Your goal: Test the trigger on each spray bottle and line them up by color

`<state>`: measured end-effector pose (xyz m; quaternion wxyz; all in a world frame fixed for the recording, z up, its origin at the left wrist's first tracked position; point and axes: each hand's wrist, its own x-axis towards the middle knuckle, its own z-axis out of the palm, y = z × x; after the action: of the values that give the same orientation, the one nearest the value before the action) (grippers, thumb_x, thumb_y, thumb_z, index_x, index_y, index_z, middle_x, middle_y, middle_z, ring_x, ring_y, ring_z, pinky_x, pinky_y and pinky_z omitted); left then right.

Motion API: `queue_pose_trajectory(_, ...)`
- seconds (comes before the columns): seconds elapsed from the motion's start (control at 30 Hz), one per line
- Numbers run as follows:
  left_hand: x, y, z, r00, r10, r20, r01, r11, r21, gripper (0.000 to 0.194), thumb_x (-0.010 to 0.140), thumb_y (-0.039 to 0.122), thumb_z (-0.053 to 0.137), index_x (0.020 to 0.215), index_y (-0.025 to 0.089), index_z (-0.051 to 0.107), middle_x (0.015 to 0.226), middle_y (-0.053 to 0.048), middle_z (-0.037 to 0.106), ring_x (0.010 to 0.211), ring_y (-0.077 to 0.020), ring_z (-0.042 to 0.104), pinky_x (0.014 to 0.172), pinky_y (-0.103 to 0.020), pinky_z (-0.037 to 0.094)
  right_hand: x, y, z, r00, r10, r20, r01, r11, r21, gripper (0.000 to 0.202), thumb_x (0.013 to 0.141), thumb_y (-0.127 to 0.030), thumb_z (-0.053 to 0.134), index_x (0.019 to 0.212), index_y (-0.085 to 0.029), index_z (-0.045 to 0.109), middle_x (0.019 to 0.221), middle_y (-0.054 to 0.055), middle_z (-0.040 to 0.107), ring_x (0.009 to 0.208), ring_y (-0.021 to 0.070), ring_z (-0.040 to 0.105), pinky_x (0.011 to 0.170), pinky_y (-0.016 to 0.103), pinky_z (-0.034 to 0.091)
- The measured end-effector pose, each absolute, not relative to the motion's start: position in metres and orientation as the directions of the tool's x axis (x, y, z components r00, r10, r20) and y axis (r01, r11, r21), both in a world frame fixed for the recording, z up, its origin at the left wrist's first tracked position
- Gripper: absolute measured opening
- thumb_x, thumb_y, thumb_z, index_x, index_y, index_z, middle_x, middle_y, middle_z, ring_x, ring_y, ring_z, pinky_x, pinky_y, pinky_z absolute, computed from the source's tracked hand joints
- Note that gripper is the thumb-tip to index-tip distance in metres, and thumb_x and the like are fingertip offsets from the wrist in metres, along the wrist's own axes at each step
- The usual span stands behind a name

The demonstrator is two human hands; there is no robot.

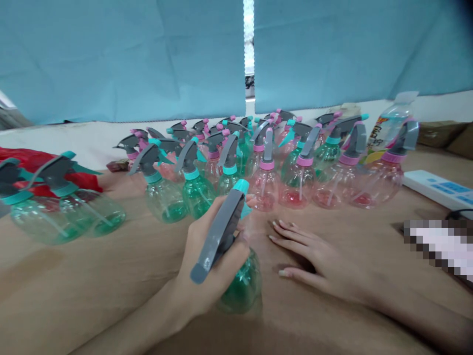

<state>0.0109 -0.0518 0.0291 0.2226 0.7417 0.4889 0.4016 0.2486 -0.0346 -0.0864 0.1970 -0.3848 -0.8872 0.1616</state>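
A green spray bottle [242, 288] with a grey trigger head and turquoise nozzle is near the front middle. My left hand [212, 256] is wrapped round its neck, below the grey head. To the right, my right hand [314, 256] lies palm down, its fingers spread on the brown table [121, 291], apart from the bottle. Just beyond the hands stand a green spray bottle [197, 195] and a pink spray bottle [264, 190], both with a little coloured bottom showing.
Several more spray bottles crowd behind. Two green ones [44, 217] stand at the left by red cloth [84, 178]. At the right are a large labelled bottle [389, 121], a white power strip [436, 190] and a pixelated object [439, 246]. Blue cloth [111, 59] hangs behind.
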Motion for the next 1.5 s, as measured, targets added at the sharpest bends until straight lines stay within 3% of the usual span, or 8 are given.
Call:
queue_pose_trajectory(0.1, 0.0107, -0.0527, 0.0285, 0.180, 0.908, 0.378, 0.505, -0.416, 0.756, 0.029, 0.073, 0.024, 0.050, 0.102, 0.026, 0.056, 0.080, 0.001, 0.064, 0.067, -0.0172, 0.061, 0.062, -0.029, 0.053, 0.2485, -0.0343, -0.0865, -0.626, 0.744, 0.232, 0.616, 0.654, -0.439, 0.067, 0.091, -0.051, 0.055, 0.149, -0.031, 0.029, 0.155, 0.004, 0.030, 0.142, 0.0294, 0.025, 0.113, 0.054, 0.029)
queue_pose_trajectory(0.3, 0.0112, -0.0537, 0.0341, 0.182, 0.922, 0.341, 0.534, -0.384, 0.754, 0.029, 0.070, 0.021, 0.049, 0.097, 0.028, 0.054, 0.066, 0.005, 0.053, 0.053, -0.0155, 0.049, 0.052, -0.028, 0.045, 0.2475, -0.0346, -0.0850, -0.625, 0.748, 0.225, 0.624, 0.651, -0.431, 0.066, 0.092, -0.052, 0.054, 0.149, -0.029, 0.030, 0.155, 0.004, 0.030, 0.142, 0.0287, 0.025, 0.113, 0.053, 0.028)
queue_pose_trajectory(0.5, 0.0096, -0.0510, 0.0361, 0.236, 0.913, 0.332, 0.463, -0.406, 0.788, 0.022, 0.069, 0.016, 0.047, 0.088, 0.025, 0.055, 0.068, 0.005, 0.053, 0.052, -0.0130, 0.047, 0.053, -0.027, 0.044, 0.2480, -0.0349, -0.0849, -0.629, 0.746, 0.219, 0.627, 0.653, -0.424, 0.065, 0.092, -0.052, 0.053, 0.149, -0.029, 0.031, 0.155, 0.004, 0.029, 0.142, 0.0285, 0.024, 0.113, 0.053, 0.028)
queue_pose_trajectory(0.73, 0.0090, -0.0509, 0.0331, 0.226, 0.916, 0.332, 0.403, -0.398, 0.824, 0.021, 0.070, 0.015, 0.049, 0.087, 0.024, 0.053, 0.084, 0.002, 0.061, 0.066, -0.0136, 0.058, 0.063, -0.026, 0.049, 0.2483, -0.0349, -0.0874, -0.621, 0.747, 0.238, 0.620, 0.653, -0.434, 0.065, 0.092, -0.051, 0.054, 0.148, -0.029, 0.032, 0.154, 0.005, 0.031, 0.142, 0.0289, 0.026, 0.113, 0.053, 0.029)
queue_pose_trajectory(0.87, 0.0091, -0.0511, 0.0331, 0.224, 0.921, 0.318, 0.400, -0.384, 0.832, 0.030, 0.069, 0.013, 0.048, 0.096, 0.025, 0.055, 0.091, 0.002, 0.064, 0.072, -0.0152, 0.060, 0.067, -0.028, 0.051, 0.2483, -0.0349, -0.0866, -0.624, 0.752, 0.214, 0.637, 0.648, -0.418, 0.064, 0.092, -0.052, 0.052, 0.148, -0.027, 0.033, 0.155, 0.005, 0.029, 0.142, 0.0278, 0.025, 0.113, 0.052, 0.029)
queue_pose_trajectory(1.07, 0.0114, -0.0519, 0.0296, 0.171, 0.939, 0.297, 0.393, -0.341, 0.854, 0.023, 0.069, 0.016, 0.051, 0.090, 0.025, 0.052, 0.068, 0.006, 0.053, 0.055, -0.0134, 0.050, 0.050, -0.026, 0.042, 0.2479, -0.0338, -0.0856, -0.636, 0.754, 0.166, 0.672, 0.646, -0.361, 0.064, 0.094, -0.056, 0.046, 0.148, -0.025, 0.033, 0.156, 0.003, 0.025, 0.144, 0.0246, 0.022, 0.114, 0.049, 0.028)
queue_pose_trajectory(1.5, 0.0131, -0.0539, 0.0344, 0.159, 0.932, 0.325, 0.457, -0.361, 0.813, 0.024, 0.067, 0.017, 0.049, 0.089, 0.024, 0.051, 0.067, 0.006, 0.046, 0.056, -0.0140, 0.045, 0.053, -0.028, 0.041, 0.2472, -0.0340, -0.0855, -0.625, 0.763, 0.166, 0.663, 0.631, -0.402, 0.063, 0.093, -0.055, 0.049, 0.148, -0.027, 0.034, 0.156, 0.003, 0.027, 0.143, 0.0259, 0.023, 0.114, 0.050, 0.028)
